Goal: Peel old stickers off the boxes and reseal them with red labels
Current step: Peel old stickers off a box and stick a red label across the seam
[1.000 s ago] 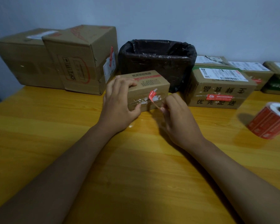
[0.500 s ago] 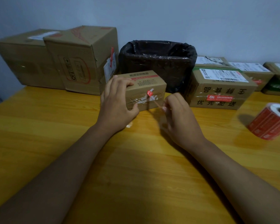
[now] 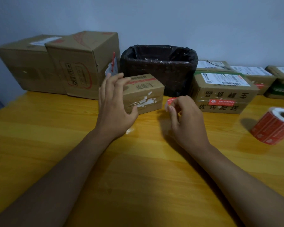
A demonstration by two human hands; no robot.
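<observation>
A small cardboard box [image 3: 147, 90] stands on the yellow wooden table [image 3: 138, 177], its front face showing torn white paper residue along the seam. My left hand [image 3: 113, 105] hovers at the box's left end with fingers spread and relaxed, the thumb near its front lower edge. My right hand [image 3: 185, 118] is just right of the box and pinches a peeled red sticker [image 3: 170, 102] between thumb and fingers. A roll of red labels [image 3: 274, 126] lies at the far right of the table.
A black-lined waste bin [image 3: 159, 66] stands right behind the small box. Two large cartons [image 3: 64, 63] stand at the back left. Several labelled boxes [image 3: 223, 94] line the back right, one bearing a red label on its front.
The red sticker has come off the small box and is now in my right hand, clear of the box. My left hand has lifted off the box and opened.
</observation>
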